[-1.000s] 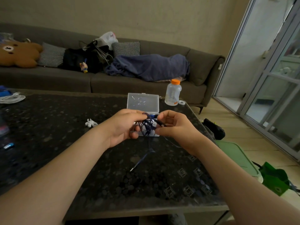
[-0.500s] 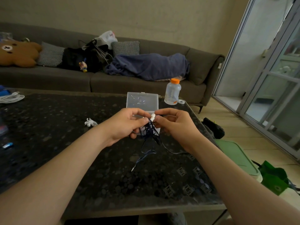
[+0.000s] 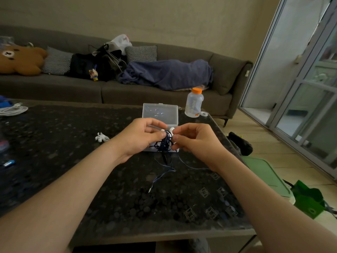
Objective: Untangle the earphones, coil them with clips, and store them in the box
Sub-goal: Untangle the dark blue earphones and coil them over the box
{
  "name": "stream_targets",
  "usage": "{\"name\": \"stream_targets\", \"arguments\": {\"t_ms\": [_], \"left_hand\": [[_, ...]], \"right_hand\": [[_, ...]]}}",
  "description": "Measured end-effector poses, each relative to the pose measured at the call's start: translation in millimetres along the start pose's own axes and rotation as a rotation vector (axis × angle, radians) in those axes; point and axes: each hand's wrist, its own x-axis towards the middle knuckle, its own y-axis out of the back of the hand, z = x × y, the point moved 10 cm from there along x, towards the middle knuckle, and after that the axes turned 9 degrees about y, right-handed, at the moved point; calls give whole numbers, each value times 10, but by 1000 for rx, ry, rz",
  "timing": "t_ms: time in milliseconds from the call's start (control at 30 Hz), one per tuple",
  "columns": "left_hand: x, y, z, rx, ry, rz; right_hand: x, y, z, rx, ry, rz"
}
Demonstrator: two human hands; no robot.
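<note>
A tangled bundle of dark blue earphone cable (image 3: 165, 143) is held in the air between two bare hands. It is just above a clear plastic box with its lid raised (image 3: 160, 112), which is set on a dark speckled stone worktop (image 3: 73, 170). The left hand (image 3: 140, 137) is pinched on the bundle's left side and the right hand (image 3: 197, 141) on its right side, with the fingertips of both nearly meeting. Small white pieces (image 3: 171, 129) are seen at the top of the bundle between the fingertips. They are probably a clip, though too small to be told for certain. Loose strands are left hanging down to the worktop, ending in a metal jack plug (image 3: 149, 189). A second white plastic clip (image 3: 101, 137) is lying apart to the left.

Several risks can be judged from this:
- The cable looks far from neatly coiled, so knots may be locked in if a clip is closed now.
- The tangle could be tightened by a pull on the wrong strand.
- The trailing plug could be snagged or dragged across the worktop.
- The thin cable could be nipped, or the little clip let slip from the fingertips.
</note>
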Motion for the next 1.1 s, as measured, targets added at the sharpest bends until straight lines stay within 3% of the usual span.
{"name": "stream_targets", "arguments": {"t_ms": [200,467,800,1100], "left_hand": [[-31,54,51,12,-42,48],[-45,8,73,-38,-28,-20],[-78,-7,160,27,-153,26],[-109,-30,208,7,-167,11]], "right_hand": [[16,-29,5,31,-23,2],[24,90,19,-7,5,124],[28,18,-52,-19,71,60],[33,14,6,78,16,51]]}}
